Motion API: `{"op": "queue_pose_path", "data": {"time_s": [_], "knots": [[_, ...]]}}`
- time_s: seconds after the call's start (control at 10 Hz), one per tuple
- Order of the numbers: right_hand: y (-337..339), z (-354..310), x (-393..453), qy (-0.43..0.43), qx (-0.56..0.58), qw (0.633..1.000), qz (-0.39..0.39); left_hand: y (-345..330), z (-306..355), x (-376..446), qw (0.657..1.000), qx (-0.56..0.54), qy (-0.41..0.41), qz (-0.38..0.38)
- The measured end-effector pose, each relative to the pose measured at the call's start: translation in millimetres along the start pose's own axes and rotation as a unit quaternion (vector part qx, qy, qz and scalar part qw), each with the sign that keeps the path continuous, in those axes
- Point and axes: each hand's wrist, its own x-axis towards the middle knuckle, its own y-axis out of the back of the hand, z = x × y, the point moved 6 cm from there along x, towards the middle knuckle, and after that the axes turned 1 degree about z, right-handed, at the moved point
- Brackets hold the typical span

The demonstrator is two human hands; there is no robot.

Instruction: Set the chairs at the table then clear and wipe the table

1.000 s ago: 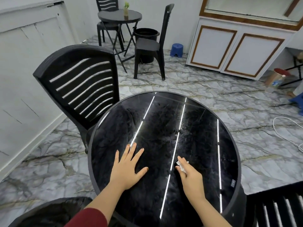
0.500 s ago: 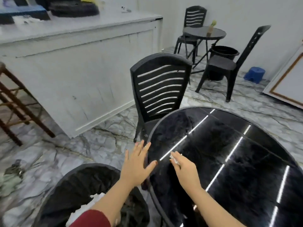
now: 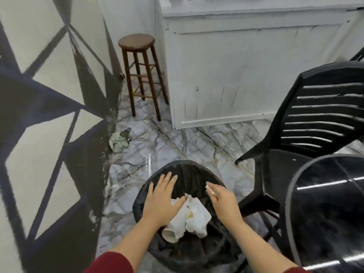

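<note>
A black-lined trash bin (image 3: pixel 199 172) stands on the floor right below me, with crumpled white paper and cups (image 3: pixel 189 217) inside. My left hand (image 3: pixel 163 198) hovers flat over the bin's left half, fingers spread, holding nothing. My right hand (image 3: pixel 222 201) is over the bin's right half and pinches a small white tissue wad (image 3: pixel 209 189) in its fingertips. The round glossy black table (image 3: pixel 331 203) is at the right edge, with a black slatted chair (image 3: pixel 315 123) pushed up against it.
A wooden bar stool (image 3: pixel 137 62) stands by a white counter (image 3: pixel 246 66) ahead. A crumpled greenish rag (image 3: pixel 119 141) lies on the marble floor by the black-and-white patterned wall (image 3: pixel 45 115) at left.
My view has swung left from the table to the trash bin. Both hands left the tabletop and now hang over the bin, the right still pinching the tissue.
</note>
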Motion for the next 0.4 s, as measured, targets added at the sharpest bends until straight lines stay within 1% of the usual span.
{"op": "queue_pose_path", "data": {"time_s": [0.1, 0.2, 0.3, 0.4], "knots": [[-46.9, 5.4, -4.1, -0.018, 0.009, 0.999, -0.038, -17.1, -40.6, -14.8, 0.999, -0.004, 0.033, -0.005], [-90.6, 20.3, -1.0, -0.023, 0.004, 0.995, -0.102, -41.6, -71.1, -16.3, 0.998, 0.008, 0.063, -0.009], [-129.4, 46.1, 2.0, -0.038, -0.019, 0.990, -0.131, -77.3, -89.5, -18.7, 0.997, 0.001, 0.075, -0.031], [-159.6, 62.8, 9.6, -0.029, -0.092, 0.986, -0.135, -108.0, -101.4, -11.8, 0.996, 0.003, 0.071, -0.046]]}}
